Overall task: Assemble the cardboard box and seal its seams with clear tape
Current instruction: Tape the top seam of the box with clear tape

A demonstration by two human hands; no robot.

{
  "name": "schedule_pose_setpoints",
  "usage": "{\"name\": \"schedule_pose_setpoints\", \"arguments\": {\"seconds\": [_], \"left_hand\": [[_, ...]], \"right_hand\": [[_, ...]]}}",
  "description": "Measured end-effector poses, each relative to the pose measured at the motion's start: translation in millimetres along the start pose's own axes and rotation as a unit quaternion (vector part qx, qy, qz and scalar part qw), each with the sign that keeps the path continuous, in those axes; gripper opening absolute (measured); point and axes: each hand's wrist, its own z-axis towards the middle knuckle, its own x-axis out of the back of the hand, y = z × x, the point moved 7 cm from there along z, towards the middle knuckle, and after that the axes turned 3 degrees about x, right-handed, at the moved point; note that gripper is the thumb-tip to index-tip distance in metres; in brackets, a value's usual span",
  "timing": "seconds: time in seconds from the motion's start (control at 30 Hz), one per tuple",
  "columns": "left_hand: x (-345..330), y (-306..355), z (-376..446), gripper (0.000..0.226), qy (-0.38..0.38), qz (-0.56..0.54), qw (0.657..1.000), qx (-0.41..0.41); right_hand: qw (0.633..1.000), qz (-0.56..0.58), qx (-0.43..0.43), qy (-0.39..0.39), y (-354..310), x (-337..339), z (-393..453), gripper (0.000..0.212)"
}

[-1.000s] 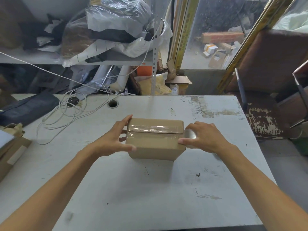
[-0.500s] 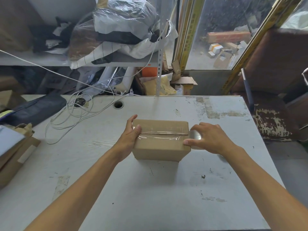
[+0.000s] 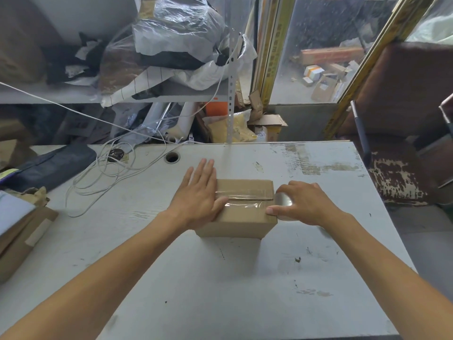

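A small brown cardboard box [image 3: 242, 217] stands closed in the middle of the white table [image 3: 220, 278]. A strip of clear tape [image 3: 245, 198] runs along its top seam. My left hand [image 3: 198, 197] lies flat on the box's left end, fingers straight and pointing away from me, thumb on the tape. At the box's right end my right hand [image 3: 304, 202] grips a roll of clear tape [image 3: 283, 201], thumb against the box's top right corner. Most of the roll is hidden under that hand.
White cables [image 3: 103, 173] coil at the table's back left beside a dark bag [image 3: 54, 165] and a cable hole [image 3: 172, 157]. Flat cardboard [image 3: 22, 231] lies at the left edge. A cluttered shelf stands behind the table, a worn brown chair [image 3: 402, 168] to the right.
My left hand has gone from curling over the box's left end to lying flat on its top with fingers stretched out. The right hand stays on the roll.
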Motion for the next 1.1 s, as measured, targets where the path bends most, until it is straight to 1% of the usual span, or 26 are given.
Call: {"name": "schedule_pose_setpoints", "arguments": {"seconds": [0.1,0.17,0.23,0.33,0.43,0.57,0.63,0.7,0.83,0.87,0.93,1.03,1.1], "left_hand": [[-3.5,35.7,12.4,0.097,0.006,0.004,0.999,-0.051],[-5.3,38.8,18.5,0.097,0.012,0.005,0.999,-0.051],[-6.9,39.3,21.2,0.098,0.0,0.008,0.999,-0.046],[-5.3,58.7,23.0,0.099,0.009,0.012,0.997,-0.077],[-5.1,71.2,25.1,0.097,0.014,0.013,0.995,-0.102],[-2.3,83.5,24.6,0.085,0.02,0.009,0.99,-0.138],[-2.0,88.9,24.9,0.084,0.017,0.011,0.988,-0.151],[-2.3,80.1,20.5,0.09,0.019,0.027,0.989,-0.142],[-2.9,36.2,4.9,0.127,-0.002,0.051,0.995,-0.091],[-2.3,29.2,1.4,0.134,-0.001,0.054,0.995,-0.086],[0.0,22.2,-1.0,0.136,0.023,0.054,0.995,-0.085],[1.8,19.5,0.5,0.13,0.053,0.038,0.994,-0.09],[2.7,16.8,-0.8,0.128,0.062,0.034,0.993,-0.094]], "right_hand": [[1.0,-0.009,0.004,0.004,-4.4,0.4,1.8,0.099],[1.0,-0.011,0.003,0.005,-5.0,0.9,2.8,0.101],[1.0,-0.01,-0.001,0.005,-4.3,1.2,1.4,0.103],[1.0,-0.009,0.005,0.019,-4.4,2.1,-1.4,0.106],[1.0,-0.005,0.006,0.029,-4.5,2.4,-1.9,0.103],[0.999,-0.002,0.009,0.039,-5.5,1.7,-1.1,0.096],[0.999,-0.001,0.009,0.04,-5.5,1.9,-1.4,0.095],[0.999,0.0,0.008,0.041,-5.6,2.1,-1.1,0.096],[1.0,0.013,0.003,0.027,-3.3,1.0,-0.3,0.093],[1.0,0.013,0.003,0.025,-3.5,0.4,-0.4,0.091],[0.999,0.018,0.005,0.026,-5.1,0.7,-0.2,0.089],[0.999,0.016,0.019,0.026,-3.2,1.5,-0.2,0.09],[0.999,0.028,0.034,0.031,-0.4,2.0,-3.1,0.08]]}}
